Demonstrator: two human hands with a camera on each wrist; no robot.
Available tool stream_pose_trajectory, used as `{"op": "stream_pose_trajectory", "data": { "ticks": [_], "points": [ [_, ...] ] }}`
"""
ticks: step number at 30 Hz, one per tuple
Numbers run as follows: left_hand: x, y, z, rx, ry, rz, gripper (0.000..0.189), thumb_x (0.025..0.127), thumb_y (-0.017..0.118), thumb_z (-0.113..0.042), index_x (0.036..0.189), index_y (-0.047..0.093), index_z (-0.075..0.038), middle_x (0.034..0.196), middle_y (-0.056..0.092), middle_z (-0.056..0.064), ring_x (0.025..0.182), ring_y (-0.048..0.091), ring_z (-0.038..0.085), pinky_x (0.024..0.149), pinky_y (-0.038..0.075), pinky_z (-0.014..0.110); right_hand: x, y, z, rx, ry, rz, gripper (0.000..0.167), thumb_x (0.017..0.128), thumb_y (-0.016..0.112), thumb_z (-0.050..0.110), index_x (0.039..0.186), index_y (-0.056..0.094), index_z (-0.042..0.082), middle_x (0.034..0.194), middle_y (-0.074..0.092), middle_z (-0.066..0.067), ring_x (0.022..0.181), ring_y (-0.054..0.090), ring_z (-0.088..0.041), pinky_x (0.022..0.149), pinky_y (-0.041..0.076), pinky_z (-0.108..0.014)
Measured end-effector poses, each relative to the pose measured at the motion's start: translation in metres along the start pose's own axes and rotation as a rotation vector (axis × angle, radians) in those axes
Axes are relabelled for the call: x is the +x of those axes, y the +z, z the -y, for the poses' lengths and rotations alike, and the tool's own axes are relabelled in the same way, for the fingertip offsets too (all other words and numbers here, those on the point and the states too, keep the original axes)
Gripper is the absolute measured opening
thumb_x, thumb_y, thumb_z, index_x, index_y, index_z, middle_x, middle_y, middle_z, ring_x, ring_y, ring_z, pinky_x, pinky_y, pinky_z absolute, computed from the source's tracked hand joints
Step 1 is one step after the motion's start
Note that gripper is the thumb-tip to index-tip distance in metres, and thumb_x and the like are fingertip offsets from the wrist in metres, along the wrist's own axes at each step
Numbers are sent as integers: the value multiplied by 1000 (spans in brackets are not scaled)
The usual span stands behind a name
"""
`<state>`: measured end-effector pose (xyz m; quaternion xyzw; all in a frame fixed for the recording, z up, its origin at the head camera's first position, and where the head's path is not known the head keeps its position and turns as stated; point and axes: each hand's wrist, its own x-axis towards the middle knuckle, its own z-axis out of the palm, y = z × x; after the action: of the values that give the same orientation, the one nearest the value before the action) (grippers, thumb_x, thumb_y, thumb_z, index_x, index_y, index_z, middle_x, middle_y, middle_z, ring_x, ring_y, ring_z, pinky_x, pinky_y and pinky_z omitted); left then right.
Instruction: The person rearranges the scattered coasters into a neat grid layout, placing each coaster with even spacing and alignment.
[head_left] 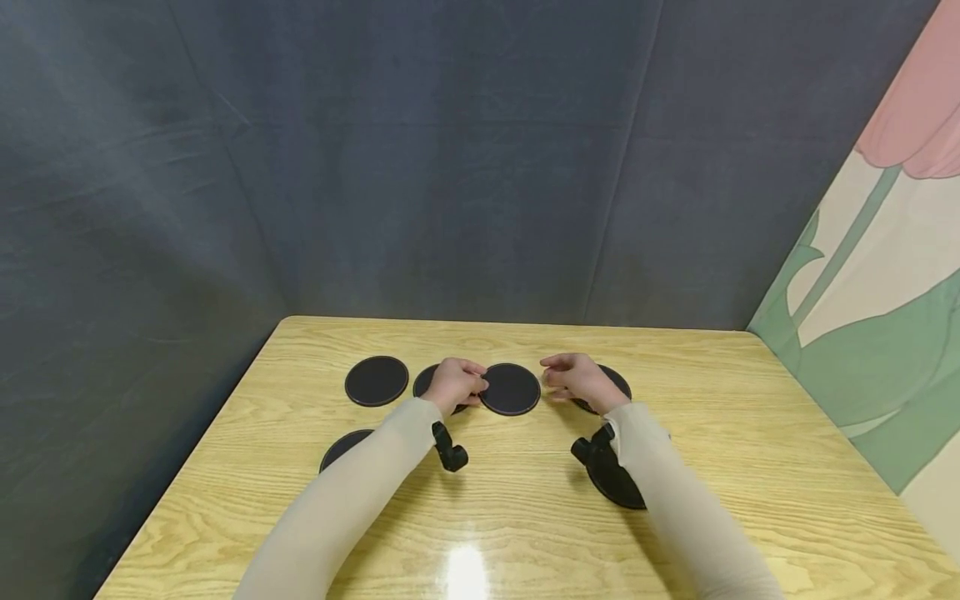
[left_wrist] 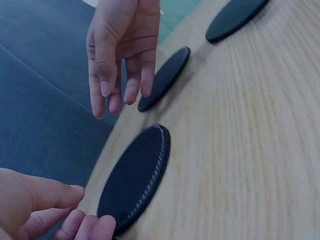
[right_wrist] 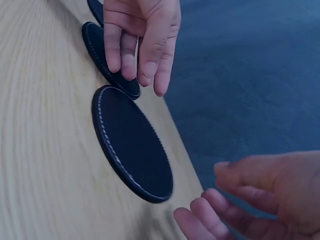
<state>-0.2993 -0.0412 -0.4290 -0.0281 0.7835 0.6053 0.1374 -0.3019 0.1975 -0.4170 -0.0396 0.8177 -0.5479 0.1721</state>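
A round black coaster point(head_left: 510, 389) with a stitched rim lies flat on the table between the two hands. My left hand point(head_left: 456, 385) is at its left edge, fingers loosely bent and thumb apart from them. In the left wrist view those fingertips overlap the rim of the coaster point(left_wrist: 135, 175). To the right of it, my right hand point(head_left: 576, 379) hovers with relaxed, spread fingers, a small gap from the coaster point(right_wrist: 132, 142). Another coaster point(head_left: 422, 382) is partly hidden behind the left hand. The right hand and wrist partly cover a further coaster point(head_left: 617, 383).
One more coaster point(head_left: 377, 381) lies at the back left of the wooden table point(head_left: 712, 400). Two others, a front-left coaster point(head_left: 341, 446) and a front-right coaster point(head_left: 617, 485), are partly covered by the forearms. A dark cloth point(head_left: 450, 167) hangs behind the table.
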Motion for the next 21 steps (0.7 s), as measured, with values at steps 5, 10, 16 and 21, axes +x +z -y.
{"op": "stream_pose_trajectory", "data": {
  "ticks": [5, 10, 16, 21],
  "points": [
    [-4, 4, -11, -46, 43, 35, 32, 92, 61, -3, 124, 62, 2, 120, 62, 18, 107, 63, 31, 79, 60, 34, -11, -17, 0, -7, -72, 38, 48, 101, 50, 11, 144, 38, -7, 134, 47, -31, 121, 51, -41, 99, 50, -50],
    [-2, 15, -23, -99, 104, 25, 30, 91, 62, 1, 121, 64, 1, 114, 62, 17, 109, 63, 33, 80, 60, 34, -22, -30, -2, -23, -127, 31, 49, 101, 51, 14, 143, 39, -8, 136, 45, -33, 120, 51, -40, 98, 51, -48],
    [0, 33, -32, -99, 183, 2, 27, 88, 66, 3, 115, 68, -1, 92, 60, 6, 96, 67, 28, 76, 61, 32, -39, -43, 0, -19, -214, 31, 50, 100, 54, 22, 140, 44, -6, 139, 45, -30, 123, 49, -45, 92, 56, -36],
    [0, 49, -38, -109, 198, 11, 24, 89, 65, 1, 112, 69, -1, 90, 59, 6, 99, 66, 32, 75, 60, 31, -48, -51, -1, -8, -235, -4, 48, 99, 55, 21, 138, 46, -5, 139, 46, -28, 122, 49, -47, 88, 57, -31]
  ]
}}
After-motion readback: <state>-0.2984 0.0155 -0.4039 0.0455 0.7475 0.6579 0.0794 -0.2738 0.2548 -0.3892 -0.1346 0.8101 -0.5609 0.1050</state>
